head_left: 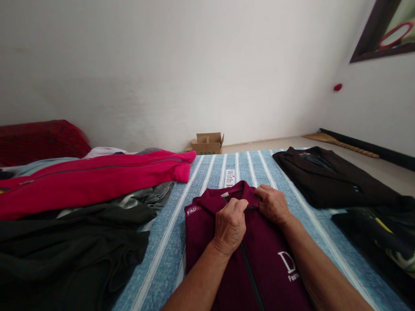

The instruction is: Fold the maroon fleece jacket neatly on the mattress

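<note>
While left hand (231, 224) pinches maroon zip-up jacket (267, 252) near collar (240, 188) opening, right hand (272, 203) clasps collar edge: both grips closed on fabric! Jacket lies front-up on striped sheet (171, 242), between clothing piles (97, 183). Risk: uneven tug could skew collar, buckle zipper (249, 268).

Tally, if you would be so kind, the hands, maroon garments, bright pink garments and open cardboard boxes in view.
Hands: 2, the left hand and the right hand
Maroon garment: 1
Bright pink garment: 1
Open cardboard box: 1
Total: 5
</note>
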`<action>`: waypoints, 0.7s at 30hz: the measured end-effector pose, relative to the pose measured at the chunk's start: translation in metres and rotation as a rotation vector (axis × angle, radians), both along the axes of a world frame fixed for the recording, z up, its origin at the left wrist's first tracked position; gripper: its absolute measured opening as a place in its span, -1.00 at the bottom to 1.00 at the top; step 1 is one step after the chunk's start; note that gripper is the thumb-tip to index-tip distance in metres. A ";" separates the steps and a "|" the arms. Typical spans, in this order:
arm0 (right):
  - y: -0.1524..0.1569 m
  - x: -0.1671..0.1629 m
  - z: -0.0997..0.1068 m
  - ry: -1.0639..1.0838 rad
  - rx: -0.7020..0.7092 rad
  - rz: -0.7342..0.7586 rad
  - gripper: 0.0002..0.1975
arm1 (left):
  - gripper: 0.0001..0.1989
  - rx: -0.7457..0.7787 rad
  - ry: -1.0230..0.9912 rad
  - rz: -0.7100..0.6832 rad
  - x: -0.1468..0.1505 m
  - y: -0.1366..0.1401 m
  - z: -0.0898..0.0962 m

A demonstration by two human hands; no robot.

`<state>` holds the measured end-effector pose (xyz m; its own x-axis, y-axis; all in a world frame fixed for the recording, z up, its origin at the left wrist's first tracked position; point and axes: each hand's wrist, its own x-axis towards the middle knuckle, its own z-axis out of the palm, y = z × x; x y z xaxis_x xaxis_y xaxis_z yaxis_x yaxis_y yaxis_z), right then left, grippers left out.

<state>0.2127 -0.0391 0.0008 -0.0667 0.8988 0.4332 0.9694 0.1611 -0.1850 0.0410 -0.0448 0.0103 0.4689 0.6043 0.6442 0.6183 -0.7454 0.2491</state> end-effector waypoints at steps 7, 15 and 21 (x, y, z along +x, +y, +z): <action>-0.002 0.010 0.027 0.046 -0.184 -0.001 -0.81 | -0.71 -0.017 0.014 -0.029 0.001 -0.001 0.001; -0.004 -0.009 0.044 0.369 -0.168 0.531 -0.56 | -0.71 -0.026 -0.001 -0.024 -0.001 -0.002 -0.001; -0.003 -0.012 0.041 0.351 -0.285 0.533 -0.62 | -0.73 -0.027 -0.037 -0.052 -0.001 -0.003 -0.002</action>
